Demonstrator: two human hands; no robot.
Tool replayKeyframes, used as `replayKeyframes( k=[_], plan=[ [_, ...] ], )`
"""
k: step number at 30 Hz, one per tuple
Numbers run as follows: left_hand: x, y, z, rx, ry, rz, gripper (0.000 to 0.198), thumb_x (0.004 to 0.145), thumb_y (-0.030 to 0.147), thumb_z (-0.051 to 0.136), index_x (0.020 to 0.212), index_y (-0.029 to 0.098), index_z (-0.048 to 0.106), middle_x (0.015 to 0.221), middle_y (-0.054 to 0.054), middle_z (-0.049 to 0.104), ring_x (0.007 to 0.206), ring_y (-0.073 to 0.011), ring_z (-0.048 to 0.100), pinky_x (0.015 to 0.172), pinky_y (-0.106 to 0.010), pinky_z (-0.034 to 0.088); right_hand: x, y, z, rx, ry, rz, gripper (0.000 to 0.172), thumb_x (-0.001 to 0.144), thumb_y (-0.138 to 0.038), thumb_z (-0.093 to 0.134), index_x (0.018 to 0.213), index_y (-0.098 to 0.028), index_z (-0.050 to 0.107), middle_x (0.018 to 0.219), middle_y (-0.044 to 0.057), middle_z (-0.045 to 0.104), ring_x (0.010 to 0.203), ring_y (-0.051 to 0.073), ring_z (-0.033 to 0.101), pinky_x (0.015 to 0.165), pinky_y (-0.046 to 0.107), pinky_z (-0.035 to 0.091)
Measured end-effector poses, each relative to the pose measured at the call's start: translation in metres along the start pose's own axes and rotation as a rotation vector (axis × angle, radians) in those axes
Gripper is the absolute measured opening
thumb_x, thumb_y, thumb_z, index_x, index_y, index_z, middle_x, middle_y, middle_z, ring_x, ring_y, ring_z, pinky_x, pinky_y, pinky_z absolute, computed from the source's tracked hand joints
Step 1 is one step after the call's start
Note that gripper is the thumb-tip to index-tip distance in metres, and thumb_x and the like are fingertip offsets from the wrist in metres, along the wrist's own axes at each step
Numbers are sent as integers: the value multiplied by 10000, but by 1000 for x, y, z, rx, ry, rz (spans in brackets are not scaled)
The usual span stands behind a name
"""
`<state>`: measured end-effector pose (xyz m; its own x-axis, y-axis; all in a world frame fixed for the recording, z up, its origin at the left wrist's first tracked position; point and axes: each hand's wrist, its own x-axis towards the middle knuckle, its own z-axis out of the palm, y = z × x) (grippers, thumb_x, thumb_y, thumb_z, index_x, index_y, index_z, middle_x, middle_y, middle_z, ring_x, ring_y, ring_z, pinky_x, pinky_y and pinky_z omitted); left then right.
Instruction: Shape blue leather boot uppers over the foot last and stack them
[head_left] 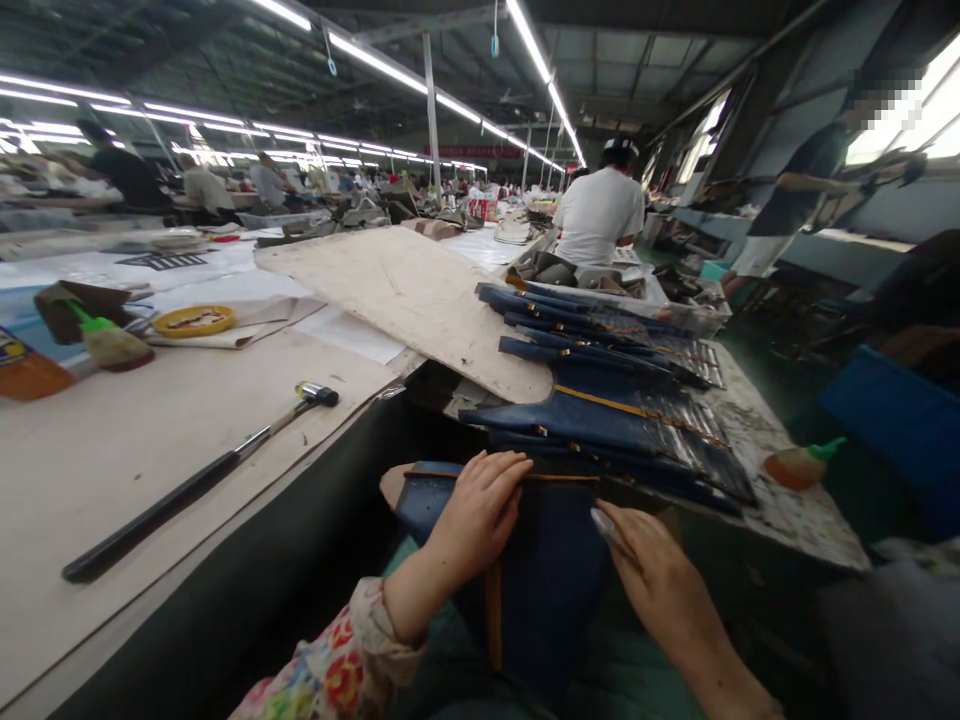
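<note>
Along paper-covered benches (150, 440) under strip lights (390, 66), stacked blue pieces (600, 410).

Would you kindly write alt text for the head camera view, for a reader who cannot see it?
A person's left hand and right hand rest on a dark blue fabric piece with tan trim at a factory workbench. A stack of similar dark blue pieces lies just beyond, a black-handled hammer to the left.

navy piece with tan trim (551, 580), floral sleeve (337, 665), yellow dish (193, 321)
</note>
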<state>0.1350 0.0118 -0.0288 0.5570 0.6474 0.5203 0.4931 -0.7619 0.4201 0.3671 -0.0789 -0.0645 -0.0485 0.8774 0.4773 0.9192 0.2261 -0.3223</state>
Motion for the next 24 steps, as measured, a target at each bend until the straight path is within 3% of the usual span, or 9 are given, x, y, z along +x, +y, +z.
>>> replayKeyframes(
  k=[3, 6, 9, 14, 16, 19, 24],
  plan=[
    [-11, 3, 14, 39, -124, 18, 410, 874, 126, 424, 1264, 237, 487, 1263, -68, 575, 1179, -188, 506, 1068, -467, 325, -22, -2, 7, 5, 20, -13, 359, 839, -150, 416, 1161, -199, 566, 1094, 83, 652, 1023, 213, 615, 857, 356, 538],
    [-27, 5, 22, 79, -244, 43, 449, 852, 110, 449, 1274, 260, 489, 1304, -52, 547, 1203, -200, 485, 1058, -462, 338, -52, -7, 13, -10, 3, -94, 437, 798, -112, 440, 1213, -196, 548, 1156, 74, 632, 1079, 210, 595, 866, 319, 540],
    [-34, 6, 24, 87, -271, 50, 439, 856, 107, 435, 1261, 261, 503, 1312, -47, 540, 1210, -201, 475, 1062, -451, 329, -70, -11, 15, -19, -33, -117, 523, 784, -100, 455, 1297, -200, 483, 1252, 64, 579, 1150, 198, 551, 908, 296, 517],
    [-33, 12, 28, 141, -175, 51, 329, 875, 118, 417, 1142, 226, 575, 1262, -45, 571, 1183, -202, 480, 1110, -469, 223, -75, -11, 13, -33, -49, -98, 511, 780, -96, 454, 1281, -192, 487, 1228, 61, 597, 1127, 192, 567, 911, 301, 516],
    [-34, 17, 31, 200, -143, 52, 307, 877, 127, 432, 1125, 228, 583, 1217, -40, 590, 1133, -199, 497, 1097, -444, 243, -75, -10, 13, -24, -56, -107, 517, 769, -88, 454, 1273, -199, 498, 1212, 57, 610, 1119, 194, 573, 913, 300, 515],
    [-34, 25, 35, 261, -188, 60, 297, 877, 150, 463, 1152, 207, 563, 1125, -41, 612, 1049, -193, 514, 1036, -386, 319, -78, -12, 12, -9, -76, -98, 505, 777, -84, 450, 1266, -195, 504, 1210, 63, 612, 1110, 192, 580, 916, 291, 510],
    [-25, 40, 47, 256, -303, 109, 358, 887, 182, 465, 1244, 169, 489, 1145, -59, 585, 1065, -209, 490, 983, -364, 348, -73, -20, 8, 84, -40, -48, 431, 824, -135, 453, 1243, -209, 522, 1196, 64, 621, 1074, 178, 605, 885, 251, 518]
  ],
)
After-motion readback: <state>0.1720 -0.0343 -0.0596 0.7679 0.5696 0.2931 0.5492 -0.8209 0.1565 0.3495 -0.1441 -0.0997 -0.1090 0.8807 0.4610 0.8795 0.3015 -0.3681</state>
